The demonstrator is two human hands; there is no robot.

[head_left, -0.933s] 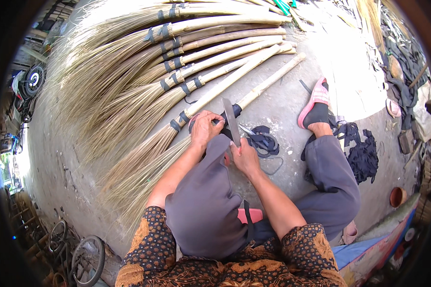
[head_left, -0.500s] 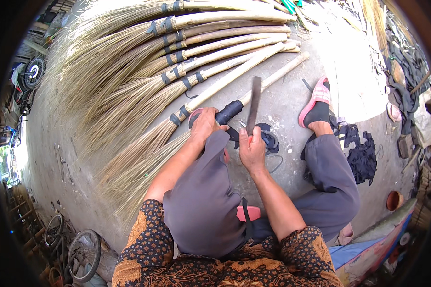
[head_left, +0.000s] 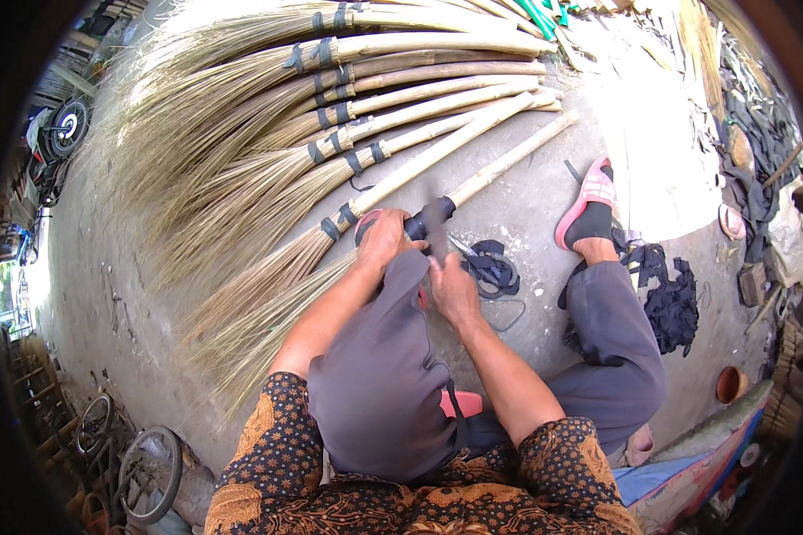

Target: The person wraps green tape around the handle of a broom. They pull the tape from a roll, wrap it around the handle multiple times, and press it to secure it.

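Fingers of the left hand (head_left: 385,242) are curled tight around a broom (head_left: 330,267), right where a black band (head_left: 430,217) wraps the stick. Fingers of the right hand (head_left: 451,290) are bent too, and they sit just beside the left ones, close to the black band. Something blurry is in front of them, and I cannot tell what the right hand holds, or if it holds anything.

The broom lies flat on the ground (head_left: 526,205). Its pale stick goes up and away from the fingers, to the right. Its long dry bristles spread out below the left fingers, down and to the left.

Just past the right fingertips lies a little pile of dark strips (head_left: 491,267), with small scissors (head_left: 460,245) next to it. They are very near the fingers.

Above the left fingers lies a row of more brooms (head_left: 348,98), side by side, all with dark bands near the bristles.

Far to the right of the fingers is a foot in a pink sandal (head_left: 587,201). A grey knee (head_left: 379,374) sits right under both hands. A heap of black scraps (head_left: 669,299) lies well off to the right, past the leg.
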